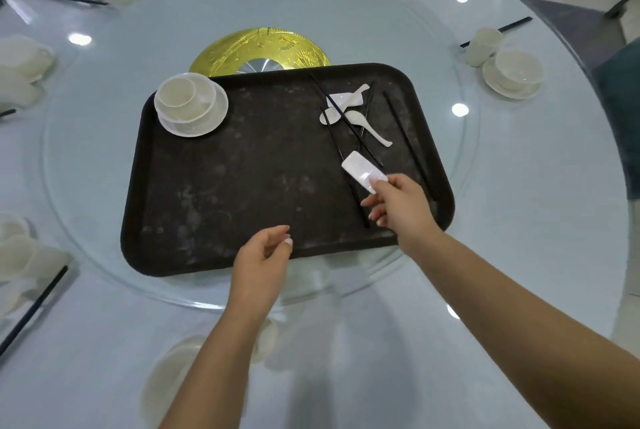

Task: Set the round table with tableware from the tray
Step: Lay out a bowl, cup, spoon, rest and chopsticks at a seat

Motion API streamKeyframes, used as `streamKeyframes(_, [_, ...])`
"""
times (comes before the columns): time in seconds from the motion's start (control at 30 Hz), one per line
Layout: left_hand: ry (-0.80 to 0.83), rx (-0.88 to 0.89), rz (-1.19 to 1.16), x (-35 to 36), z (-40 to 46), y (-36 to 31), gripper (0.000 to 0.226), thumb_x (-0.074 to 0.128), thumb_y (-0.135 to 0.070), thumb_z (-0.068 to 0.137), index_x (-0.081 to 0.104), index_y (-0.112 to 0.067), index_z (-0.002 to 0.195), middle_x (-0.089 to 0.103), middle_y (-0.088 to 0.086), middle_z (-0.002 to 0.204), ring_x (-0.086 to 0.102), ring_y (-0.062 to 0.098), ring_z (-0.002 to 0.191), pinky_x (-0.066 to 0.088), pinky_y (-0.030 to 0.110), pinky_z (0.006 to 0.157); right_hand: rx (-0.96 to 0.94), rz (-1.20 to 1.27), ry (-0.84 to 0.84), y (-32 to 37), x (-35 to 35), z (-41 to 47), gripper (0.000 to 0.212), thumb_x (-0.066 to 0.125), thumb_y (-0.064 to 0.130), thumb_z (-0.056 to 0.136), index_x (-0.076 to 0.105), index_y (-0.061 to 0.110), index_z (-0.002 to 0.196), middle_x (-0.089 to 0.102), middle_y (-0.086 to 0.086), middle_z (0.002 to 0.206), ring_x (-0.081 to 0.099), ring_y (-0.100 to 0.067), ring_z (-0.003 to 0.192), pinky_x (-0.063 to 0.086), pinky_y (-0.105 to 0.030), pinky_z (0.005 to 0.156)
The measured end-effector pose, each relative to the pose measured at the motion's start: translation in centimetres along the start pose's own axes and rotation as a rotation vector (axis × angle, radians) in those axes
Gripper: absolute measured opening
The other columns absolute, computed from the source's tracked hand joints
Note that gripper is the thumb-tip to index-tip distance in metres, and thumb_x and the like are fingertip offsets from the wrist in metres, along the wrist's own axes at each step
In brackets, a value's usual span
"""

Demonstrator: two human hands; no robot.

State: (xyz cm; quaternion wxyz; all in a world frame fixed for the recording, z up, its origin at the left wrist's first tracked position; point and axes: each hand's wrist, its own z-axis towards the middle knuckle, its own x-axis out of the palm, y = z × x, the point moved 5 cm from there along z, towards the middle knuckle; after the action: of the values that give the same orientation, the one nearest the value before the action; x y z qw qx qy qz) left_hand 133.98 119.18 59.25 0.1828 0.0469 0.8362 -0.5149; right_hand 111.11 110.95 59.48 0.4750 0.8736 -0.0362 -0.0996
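Note:
A dark tray (pixel 221 186) lies on the glass turntable of the round table. At the tray's far left corner stands a white plate stacked with a bowl and cup (pixel 190 104). Its right side holds white spoons (pixel 356 115), another white rest (pixel 337 99) and several black chopsticks (pixel 349 127). My right hand (pixel 398 203) pinches a small white oblong chopstick rest (pixel 362 170) just above the tray's right part. Over the tray's near edge hovers my left hand (pixel 263 255), fingers loosely curled and holding nothing.
White place settings (pixel 512 73) with cups and black chopsticks ring the table's edge. A gold disc (pixel 259 47) sits at the turntable's centre behind the tray. Under my left forearm lies another white plate (pixel 166 380).

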Motion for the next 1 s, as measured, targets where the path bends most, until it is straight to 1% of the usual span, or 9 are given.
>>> streamKeyframes(0.07, [-0.010, 0.025, -0.033, -0.1, -2.0, -0.2, 0.024, 0.059, -0.020, 0.095, 0.064, -0.033, 0.114, 0.066, -0.022, 0.100, 0.059, -0.017, 0.091, 0.043, 0.003, 0.071, 0.027, 0.035, 0.095, -1.3, 1.0, -3.5, 0.009, 0.058, 0.020, 0.095, 0.059, 0.011, 0.093, 0.069, -0.005, 0.062, 0.051, -0.010, 0.040, 0.036, -0.018, 0.038])
streamKeyframes(0.1, [-0.027, 0.034, -0.064, -0.3, -3.0, -0.2, 0.025, 0.059, -0.020, 0.095, 0.063, -0.034, 0.115, 0.067, -0.020, 0.102, 0.060, -0.014, 0.093, 0.044, 0.003, 0.073, 0.035, 0.048, 0.140, -1.9, 1.5, -5.1, 0.009, 0.059, 0.019, 0.095, 0.059, 0.011, 0.091, 0.068, -0.005, 0.061, 0.050, -0.011, 0.040, 0.036, -0.019, 0.038])
streamKeyframes(0.2, [-0.040, -0.035, -0.243, -1.0, -5.5, 0.3, 0.020, 0.062, -0.025, 0.093, 0.065, -0.031, 0.112, 0.070, -0.010, 0.105, 0.066, 0.003, 0.097, 0.051, 0.021, 0.084, 0.059, 0.061, 0.253, -3.3, 2.6, -9.9, 0.010, 0.059, 0.021, 0.095, 0.059, 0.013, 0.089, 0.067, -0.004, 0.062, 0.052, -0.012, 0.043, 0.038, -0.020, 0.042])
streamKeyframes(0.3, [0.035, -0.138, -0.382, -1.0, -8.0, 1.0, 0.013, 0.062, -0.031, 0.093, 0.068, -0.026, 0.103, 0.075, -0.005, 0.096, 0.072, 0.010, 0.089, 0.056, 0.024, 0.074, 0.073, 0.012, 0.333, -4.7, 3.4, -13.8, 0.010, 0.059, 0.024, 0.095, 0.061, 0.014, 0.094, 0.069, -0.005, 0.067, 0.057, -0.013, 0.049, 0.043, -0.022, 0.046])
streamKeyframes(0.4, [0.044, -0.162, -0.385, -1.6, -10.2, 1.9, 0.013, 0.059, -0.031, 0.094, 0.068, -0.023, 0.100, 0.075, -0.006, 0.091, 0.073, 0.011, 0.086, 0.057, 0.022, 0.068, 0.045, -0.095, 0.405, -5.8, 3.8, -16.8, 0.012, 0.057, 0.023, 0.095, 0.062, 0.013, 0.099, 0.071, -0.006, 0.070, 0.059, -0.014, 0.053, 0.047, -0.023, 0.051])
streamKeyframes(0.53, [0.047, -0.179, -0.368, -2.6, -12.7, 3.6, 0.018, 0.063, -0.027, 0.093, 0.069, -0.013, 0.102, 0.076, 0.004, 0.089, 0.074, 0.019, 0.083, 0.058, 0.026, 0.072, -0.022, -0.200, 0.433, -6.8, 3.4, -18.6, 0.012, 0.054, 0.020, 0.092, 0.065, 0.015, 0.097, 0.071, -0.006, 0.071, 0.058, -0.014, 0.054, 0.047, -0.023, 0.050])
streamKeyframes(0.7, [0.056, -0.309, -0.378, -2.2, -15.9, 7.1, 0.015, 0.065, -0.021, 0.091, 0.069, -0.009, 0.099, 0.076, 0.008, 0.085, 0.074, 0.023, 0.079, 0.058, 0.028, 0.070, -0.011, -0.272, 0.442, -10.0, 2.9, -19.8, 0.014, 0.053, 0.014, 0.093, 0.066, 0.015, 0.098, 0.068, -0.002, 0.065, 0.057, -0.013, 0.051, 0.046, -0.023, 0.051])
streamKeyframes(0.83, [0.023, -0.416, -0.316, -1.5, -18.0, 10.9, 0.014, 0.062, -0.022, 0.094, 0.068, -0.010, 0.097, 0.075, 0.007, 0.085, 0.073, 0.021, 0.076, 0.059, 0.028, 0.071, 0.003, -0.387, 0.445, -13.9, 2.9, -20.3, 0.008, 0.054, 0.016, 0.095, 0.062, 0.017, 0.099, 0.066, -0.002, 0.067, 0.057, -0.011, 0.051, 0.048, -0.024, 0.053])
streamKeyframes(1.0, [-0.006, -0.445, -0.175, -1.4, -18.9, 14.4, 0.020, 0.058, -0.026, 0.096, 0.069, -0.014, 0.085, 0.074, 0.005, 0.079, 0.071, 0.020, 0.072, 0.057, 0.024, 0.063, 0.015, -0.529, 0.465, -17.6, 3.5, -20.4, 0.007, 0.053, 0.017, 0.096, 0.050, 0.021, 0.101, 0.068, -0.005, 0.072, 0.060, -0.015, 0.054, 0.051, -0.029, 0.052])
